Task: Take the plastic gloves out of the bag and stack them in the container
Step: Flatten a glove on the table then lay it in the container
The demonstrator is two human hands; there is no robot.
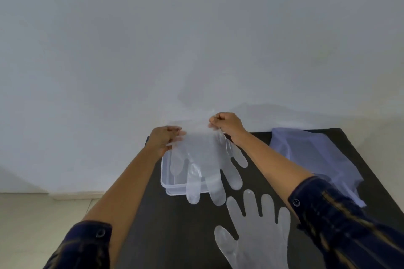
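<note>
A clear plastic glove is stretched by its cuff over a clear plastic container at the table's far left. My left hand pinches the cuff's left corner and my right hand pinches its right corner. The glove's fingers hang toward me, past the container's near rim. A second clear glove lies flat on the table near me, fingers pointing away. The pale bluish plastic bag lies crumpled at the far right of the table.
The dark table stands against a white wall. Its left edge drops to a light tiled floor. My dark sleeves frame the near corners of the view.
</note>
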